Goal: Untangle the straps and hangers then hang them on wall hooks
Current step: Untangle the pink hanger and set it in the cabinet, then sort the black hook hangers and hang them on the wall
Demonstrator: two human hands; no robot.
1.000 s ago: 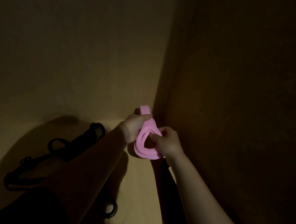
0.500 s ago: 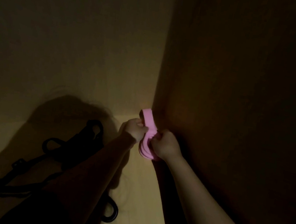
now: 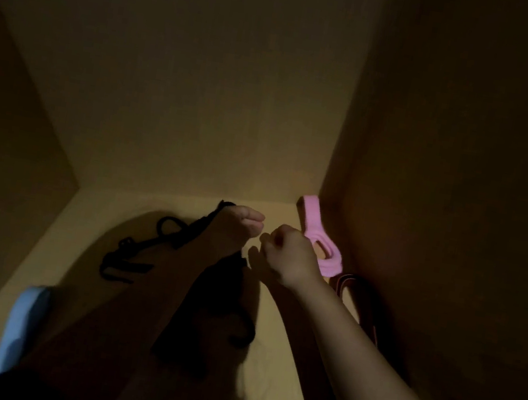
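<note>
The 2 hands hover close together in a dim corner, above a yellow flat surface (image 3: 279, 358). The left hand (image 3: 237, 226) has its fingers curled in against the thumb, with nothing visible between them. The right hand (image 3: 288, 255) is balled into a fist, knuckles up, and also grips nothing that shows. The hands are just apart from each other.

A soft pink looped fabric strap (image 3: 312, 223) lies on the surface at the foot of the dark brown right wall (image 3: 463, 197), just beyond the right hand and not touched by it. A brown narrow strap (image 3: 361, 295) lies along the same wall, nearer the camera, its far end just beside the pink one.

A tangle of black webbing straps (image 3: 145, 243) sprawls on the surface left of the left forearm, in its shadow. A pale blue soft object (image 3: 17, 327) sits at the lower left edge.
</note>
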